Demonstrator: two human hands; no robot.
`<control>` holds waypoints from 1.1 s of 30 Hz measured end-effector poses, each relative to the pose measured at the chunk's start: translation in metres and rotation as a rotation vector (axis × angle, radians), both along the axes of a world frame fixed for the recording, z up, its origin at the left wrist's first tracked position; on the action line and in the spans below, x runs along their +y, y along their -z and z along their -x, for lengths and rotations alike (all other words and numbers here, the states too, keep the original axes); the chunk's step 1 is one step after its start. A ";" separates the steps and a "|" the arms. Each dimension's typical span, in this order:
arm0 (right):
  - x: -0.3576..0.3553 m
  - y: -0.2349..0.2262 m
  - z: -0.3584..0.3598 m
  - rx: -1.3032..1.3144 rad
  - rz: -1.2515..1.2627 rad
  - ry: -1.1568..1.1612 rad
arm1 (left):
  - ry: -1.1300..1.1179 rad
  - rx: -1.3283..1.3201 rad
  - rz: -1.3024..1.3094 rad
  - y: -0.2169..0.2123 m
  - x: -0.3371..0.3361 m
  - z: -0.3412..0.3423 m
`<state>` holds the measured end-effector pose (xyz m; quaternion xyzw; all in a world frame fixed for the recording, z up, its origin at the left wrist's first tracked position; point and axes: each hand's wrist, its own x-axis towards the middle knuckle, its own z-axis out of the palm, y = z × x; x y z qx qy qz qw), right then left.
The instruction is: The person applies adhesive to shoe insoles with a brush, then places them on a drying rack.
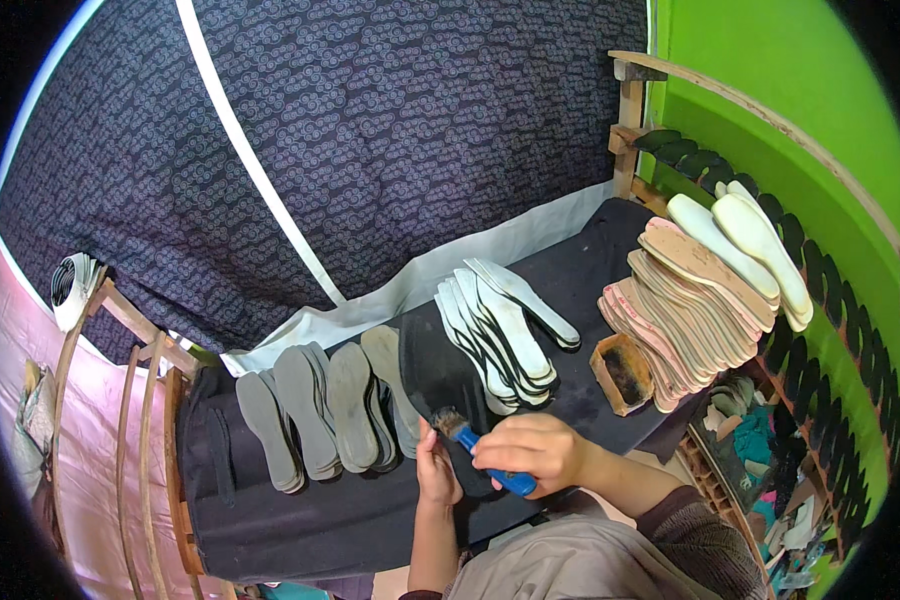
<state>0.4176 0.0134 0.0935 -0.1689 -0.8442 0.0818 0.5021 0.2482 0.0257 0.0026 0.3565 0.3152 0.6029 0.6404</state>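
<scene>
My right hand [535, 452] is closed around the blue handle of a brush [466, 437]. The dark bristles of the brush touch or hover just over a black insole [422, 365]. Gripping the near part of that insole is my left hand [436, 476], thumb up along its edge; the other fingers are mostly hidden. Beyond the insole lies a fanned pile of white insoles [505, 335] with black undersides. Grey insoles [305, 415] lie in overlapping stacks to the left of my hands. To the right of the brush stands a small open box [622, 375] with a dark-stained inside.
Beige and pink insoles [685, 305] form a long pile at the right, with white insoles [750, 245] on top. A black cloth [320, 530] covers the table. Wooden racks stand on both sides; the right one [815, 265] holds rows of black insoles. Scraps [760, 450] lie below at right.
</scene>
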 end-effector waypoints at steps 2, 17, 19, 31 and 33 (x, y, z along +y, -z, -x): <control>-0.005 0.010 0.001 -0.033 0.049 -0.032 | 0.028 -0.069 -0.019 0.001 0.002 0.004; 0.014 -0.020 0.032 0.232 -0.050 0.122 | -0.074 -0.095 0.004 0.011 0.011 0.002; 0.010 -0.015 0.033 0.214 -0.031 0.134 | -0.069 -0.107 0.030 0.007 0.011 0.000; 0.019 -0.020 0.041 0.301 0.033 0.232 | -0.135 -0.037 -0.046 0.014 0.014 0.001; 0.021 -0.019 0.042 0.300 0.001 0.266 | -0.120 -0.041 -0.027 0.014 0.012 0.001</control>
